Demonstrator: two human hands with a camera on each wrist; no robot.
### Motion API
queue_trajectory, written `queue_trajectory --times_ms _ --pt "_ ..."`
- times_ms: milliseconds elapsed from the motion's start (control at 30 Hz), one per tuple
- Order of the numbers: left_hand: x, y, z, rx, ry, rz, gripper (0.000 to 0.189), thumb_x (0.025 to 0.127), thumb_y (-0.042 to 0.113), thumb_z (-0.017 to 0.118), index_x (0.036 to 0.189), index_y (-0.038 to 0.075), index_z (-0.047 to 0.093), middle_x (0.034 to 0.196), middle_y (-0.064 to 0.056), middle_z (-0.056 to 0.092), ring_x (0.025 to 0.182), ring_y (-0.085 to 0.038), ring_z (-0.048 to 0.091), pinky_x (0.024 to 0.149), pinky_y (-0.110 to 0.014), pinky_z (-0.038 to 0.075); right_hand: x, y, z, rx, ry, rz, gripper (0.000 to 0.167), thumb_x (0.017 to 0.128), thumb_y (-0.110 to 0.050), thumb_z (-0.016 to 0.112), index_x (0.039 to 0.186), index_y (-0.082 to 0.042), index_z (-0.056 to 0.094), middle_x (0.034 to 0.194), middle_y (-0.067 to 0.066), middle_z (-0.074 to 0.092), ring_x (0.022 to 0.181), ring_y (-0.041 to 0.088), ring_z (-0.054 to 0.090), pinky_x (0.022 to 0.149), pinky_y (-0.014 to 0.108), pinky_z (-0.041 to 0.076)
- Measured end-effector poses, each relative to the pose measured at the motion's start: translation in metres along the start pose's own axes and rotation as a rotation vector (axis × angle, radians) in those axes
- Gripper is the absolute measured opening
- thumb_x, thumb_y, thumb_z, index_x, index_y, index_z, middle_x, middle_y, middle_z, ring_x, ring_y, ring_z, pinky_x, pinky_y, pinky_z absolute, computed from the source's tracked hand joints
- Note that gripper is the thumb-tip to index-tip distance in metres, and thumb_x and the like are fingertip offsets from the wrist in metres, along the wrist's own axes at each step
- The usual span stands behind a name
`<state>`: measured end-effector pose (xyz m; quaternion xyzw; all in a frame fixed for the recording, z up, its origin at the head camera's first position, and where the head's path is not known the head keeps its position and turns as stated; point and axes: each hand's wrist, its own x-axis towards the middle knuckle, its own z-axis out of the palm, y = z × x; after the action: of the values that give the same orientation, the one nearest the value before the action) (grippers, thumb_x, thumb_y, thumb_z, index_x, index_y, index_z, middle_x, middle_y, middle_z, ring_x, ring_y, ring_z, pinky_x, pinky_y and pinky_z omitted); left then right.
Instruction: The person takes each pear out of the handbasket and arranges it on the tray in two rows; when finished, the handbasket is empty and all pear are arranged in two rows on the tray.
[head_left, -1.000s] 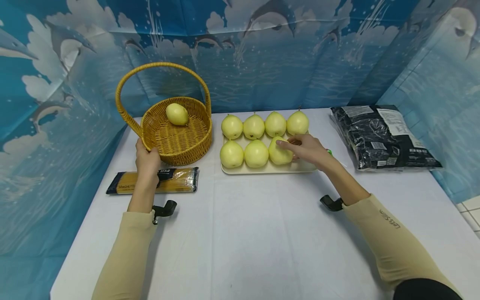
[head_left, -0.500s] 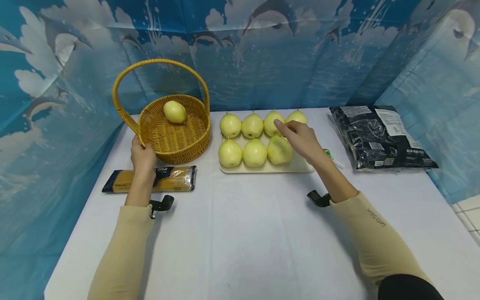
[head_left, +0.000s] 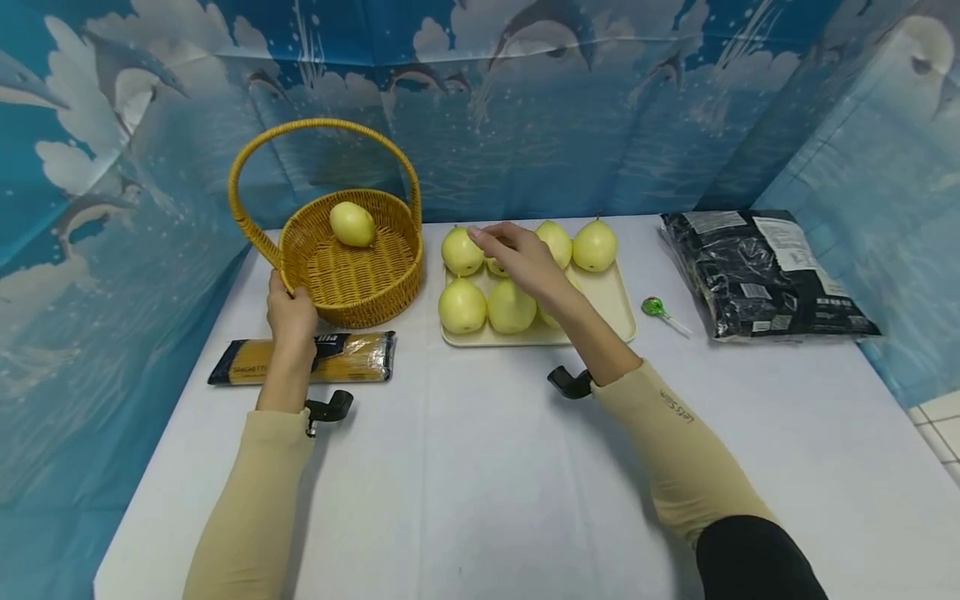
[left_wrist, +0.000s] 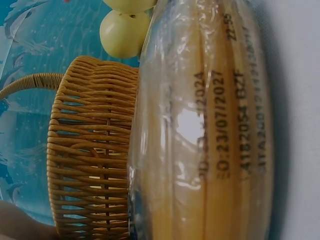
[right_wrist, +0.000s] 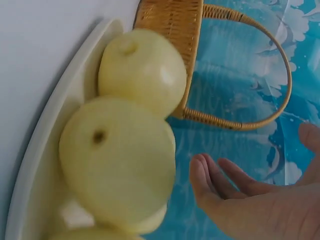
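Observation:
A yellow wicker basket (head_left: 367, 310) with a tall handle stands at the back left, one pale green pear (head_left: 352, 223) inside it. My left hand (head_left: 292, 321) grips its near-left rim by the foot of the handle; the curled fingers are partly hidden. Several more pears (head_left: 462, 306) sit in two rows on a cream tray (head_left: 617, 307) in the middle. Above them hovers my right hand (head_left: 525, 260), hiding some of the fruit. In the right wrist view the thumb and fingers (right_wrist: 225, 182) are spread apart, holding nothing, beside a pear (right_wrist: 120, 160).
A spaghetti packet (head_left: 360, 358) lies under the left wrist, in front of the basket. Right of the tray is a green-wrapped lollipop (head_left: 654, 307). Farther right lies a black plastic package (head_left: 765, 275). A blue dolphin-print curtain (head_left: 480, 167) hangs behind the white table (head_left: 480, 467).
My right hand has let go of the front-row right pear, risen, and moved left across the tray, uncovering the lollipop. The left hand keeps its grip on the basket.

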<state>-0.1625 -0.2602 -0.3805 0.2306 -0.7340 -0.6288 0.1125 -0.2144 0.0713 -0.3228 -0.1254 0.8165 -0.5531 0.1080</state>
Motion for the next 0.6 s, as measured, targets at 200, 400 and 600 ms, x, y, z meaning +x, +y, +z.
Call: queue_trajectory --times_ms 200,400,600 --pt "0.0 -0.001 -0.001 -0.022 -0.02 -0.019 0.064 0.115 0.02 0.024 0.17 0.029 -0.008 0.179 -0.001 0.001 0.164 -0.019 0.008 0.131 -0.036 0.017 0.015 -0.008 0.033 0.135 -0.044 -0.041 0.062 0.102 -0.051 0.066 0.15 -0.014 0.056 0.149 0.003 0.058 0.135 0.021 0.056 0.115 0.044 0.046" --pt "0.0 -0.003 -0.002 -0.031 -0.022 -0.01 0.064 0.115 0.019 0.024 0.17 0.028 -0.007 0.179 -0.002 0.001 0.163 -0.02 0.008 0.131 -0.036 0.016 0.033 -0.014 0.062 0.316 -0.075 -0.068 0.058 0.102 -0.031 0.071 0.152 -0.007 0.053 0.149 0.01 0.057 0.133 0.02 0.057 0.115 0.038 0.047" --pt "0.001 -0.001 0.0 -0.018 -0.015 -0.017 0.064 0.115 0.019 0.025 0.17 0.027 -0.006 0.179 -0.004 0.003 0.163 -0.021 0.01 0.13 -0.037 0.018 0.049 -0.019 0.081 0.411 -0.086 -0.053 0.054 0.102 -0.021 0.072 0.15 -0.005 0.054 0.147 0.013 0.058 0.131 0.023 0.06 0.118 0.043 0.044"
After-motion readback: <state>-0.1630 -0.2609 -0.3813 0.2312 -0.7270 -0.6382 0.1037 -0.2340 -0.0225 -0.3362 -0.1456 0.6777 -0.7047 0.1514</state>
